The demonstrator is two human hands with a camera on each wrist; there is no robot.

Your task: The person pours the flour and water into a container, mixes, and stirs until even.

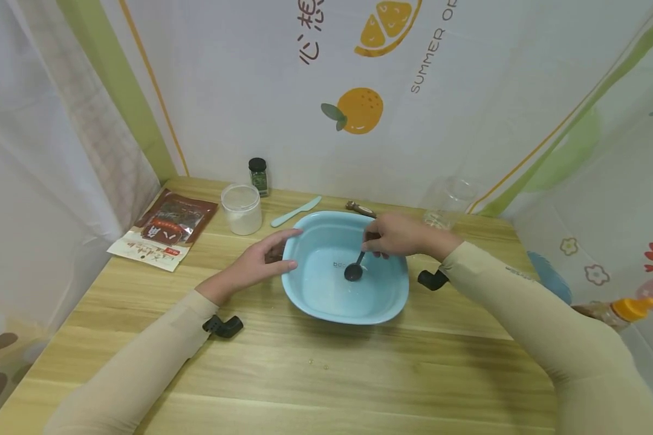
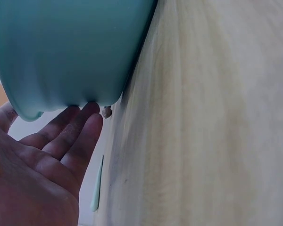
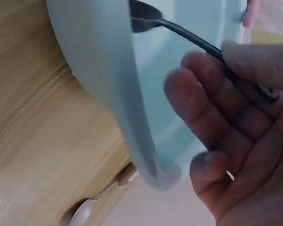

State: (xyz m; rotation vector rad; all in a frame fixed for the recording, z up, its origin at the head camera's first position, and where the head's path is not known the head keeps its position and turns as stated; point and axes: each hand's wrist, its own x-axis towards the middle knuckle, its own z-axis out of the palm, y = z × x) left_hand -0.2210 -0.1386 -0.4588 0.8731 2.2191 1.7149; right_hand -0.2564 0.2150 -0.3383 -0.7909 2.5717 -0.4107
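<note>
A light-blue plastic basin (image 1: 345,302) stands on the wooden table. My left hand (image 1: 256,264) holds its left side, thumb at the rim and fingers against the outer wall, as the left wrist view also shows. Inside the basin, a small dark spoon (image 1: 353,272) has its round bowl low over the bottom. My right hand (image 1: 397,234) pinches the handle between thumb and fingers above the right side of the basin. In the right wrist view the black handle (image 3: 191,37) runs between the thumb and the curled fingers. Whether the spoon touches the bottom, I cannot tell.
Behind the basin lie a pale-green knife (image 1: 296,211) and a metal spoon with a brown handle (image 1: 361,209). A jar of white powder (image 1: 242,209), a green-filled spice bottle (image 1: 258,177) and a brown packet (image 1: 165,229) are left. At right are a clear jar (image 1: 450,199) and a yellow-capped bottle (image 1: 612,313).
</note>
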